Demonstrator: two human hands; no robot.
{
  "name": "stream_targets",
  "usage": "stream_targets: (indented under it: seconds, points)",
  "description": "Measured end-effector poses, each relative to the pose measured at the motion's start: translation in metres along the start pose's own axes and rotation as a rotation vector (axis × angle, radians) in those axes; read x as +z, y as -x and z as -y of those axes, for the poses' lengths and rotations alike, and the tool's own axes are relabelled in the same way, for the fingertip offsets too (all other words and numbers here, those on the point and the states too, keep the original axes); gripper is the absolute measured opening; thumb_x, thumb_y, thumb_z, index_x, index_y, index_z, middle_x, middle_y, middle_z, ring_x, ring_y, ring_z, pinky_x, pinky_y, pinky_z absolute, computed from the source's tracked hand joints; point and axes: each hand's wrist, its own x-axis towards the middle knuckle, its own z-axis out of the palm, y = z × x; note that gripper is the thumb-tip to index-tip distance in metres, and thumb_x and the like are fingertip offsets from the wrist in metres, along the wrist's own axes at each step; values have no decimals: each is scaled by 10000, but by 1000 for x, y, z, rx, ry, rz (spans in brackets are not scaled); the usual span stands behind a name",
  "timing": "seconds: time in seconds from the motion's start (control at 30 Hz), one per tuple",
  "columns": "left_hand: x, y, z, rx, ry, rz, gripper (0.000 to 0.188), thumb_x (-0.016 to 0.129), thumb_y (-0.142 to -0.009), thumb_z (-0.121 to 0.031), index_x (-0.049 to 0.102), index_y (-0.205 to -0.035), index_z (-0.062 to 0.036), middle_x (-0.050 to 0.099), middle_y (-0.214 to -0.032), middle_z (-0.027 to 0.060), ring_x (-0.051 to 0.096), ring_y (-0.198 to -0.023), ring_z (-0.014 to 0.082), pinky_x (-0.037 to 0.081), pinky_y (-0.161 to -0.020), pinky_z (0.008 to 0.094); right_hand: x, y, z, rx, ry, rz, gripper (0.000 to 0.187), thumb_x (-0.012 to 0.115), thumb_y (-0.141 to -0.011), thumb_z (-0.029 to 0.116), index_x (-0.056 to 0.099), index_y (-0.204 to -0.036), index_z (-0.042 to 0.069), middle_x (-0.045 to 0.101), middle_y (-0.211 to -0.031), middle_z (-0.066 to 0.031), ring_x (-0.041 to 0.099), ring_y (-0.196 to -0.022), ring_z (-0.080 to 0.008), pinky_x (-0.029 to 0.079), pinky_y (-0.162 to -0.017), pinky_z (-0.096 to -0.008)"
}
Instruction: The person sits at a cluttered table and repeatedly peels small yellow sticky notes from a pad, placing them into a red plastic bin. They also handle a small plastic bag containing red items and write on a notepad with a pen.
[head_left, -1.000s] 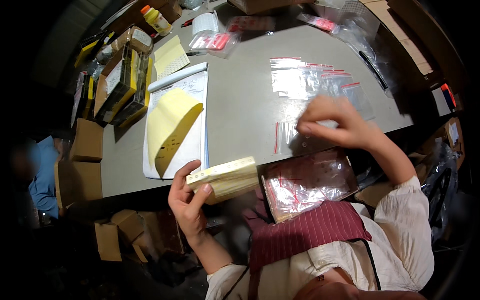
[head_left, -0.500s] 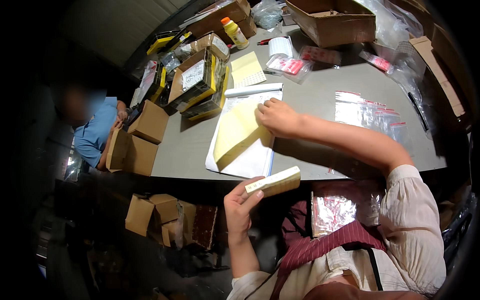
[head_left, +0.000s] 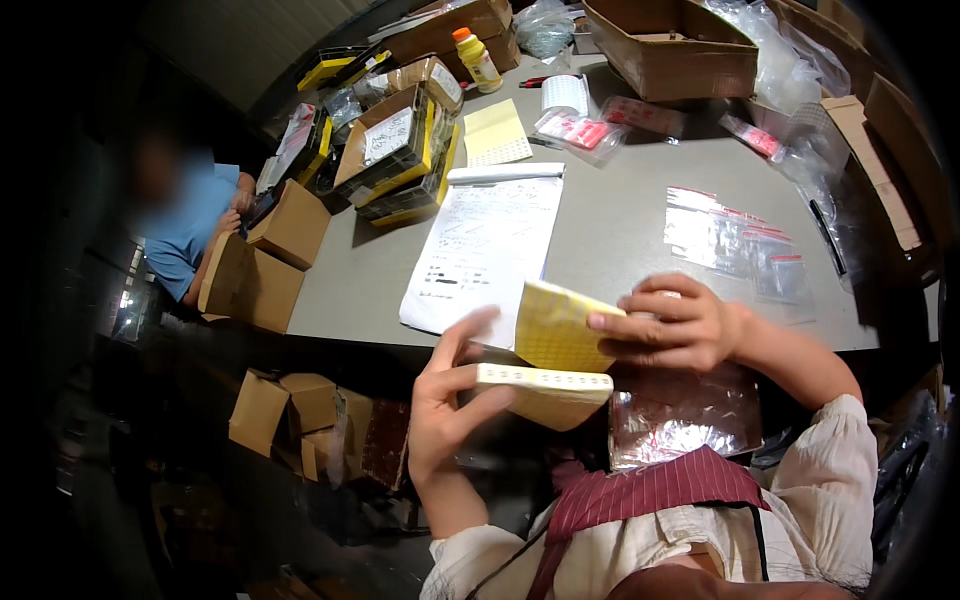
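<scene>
Yellow sheet (head_left: pixel 560 338), pinched by the right hand (head_left: pixel 683 328), I see by the near right corner of the notepad (head_left: pixel 485 235); nearside of it, the left hand (head_left: pixel 447 402) grips a paper block (head_left: pixel 556 400) by one end, probably to leave its edge exposed.

the yellow sheet (head_left: pixel 558 328) is thin, bent and tipped up, with rows of tiny marks on it. it is held up at the near edge of the tabletop (head_left: pixel 615 215). the paper stack (head_left: pixel 560 405) is thick and pale yellow, with small marks along its top strip. it is held tilted, just past that near edge, close to the sheet.
</scene>
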Motion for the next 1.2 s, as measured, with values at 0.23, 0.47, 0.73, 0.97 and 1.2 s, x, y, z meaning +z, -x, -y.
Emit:
stream_targets:
  seconds: [0.23,0.47,0.73,0.97,1.2]
  points:
    - [55,-25,-9,-15,160,306,264,697,-837,85,760,-1091,51,687,-1275,233,660,-1215,338,498,-1018,345,-16,26,41,153,-272,12,267,666,-759,135,785,-989,73,646,-1327,-184,640,-1156,-339,532,-983,-466]
    - [84,-27,-1,248,-162,345,152,737,-768,108,752,-917,86,739,-1103,223,717,-1137,318,568,-834,323,-47,28,56,1007,-940,-30,335,703,-953,251,674,-1175,3,683,-1217,-173,680,-1079,-288,527,-939,-381]
    - [98,-30,-10,247,-88,311,274,726,-753,75,763,-1024,84,654,-1289,302,697,-1146,352,525,-973,354,-33,47,76,1019,-714,-106,246,721,-919,132,694,-1135,18,721,-950,-143,715,-836,-288,563,-745,-349]
    - [97,-33,-14,82,53,302,282,732,-797,57,759,-1078,77,624,-1351,284,654,-1211,332,502,-1011,368,-13,52,81,808,-328,-178,291,766,-822,75,681,-1094,15,662,-821,-135,666,-722,-300,544,-662,-376]
    - [108,-32,-15,-40,49,168,226,733,-826,38,755,-1046,87,720,-1090,181,671,-976,210,505,-860,295,-6,60,84,807,-344,-203,327,735,-814,51,659,-1128,5,667,-867,-148,672,-774,-327,549,-687,-400]
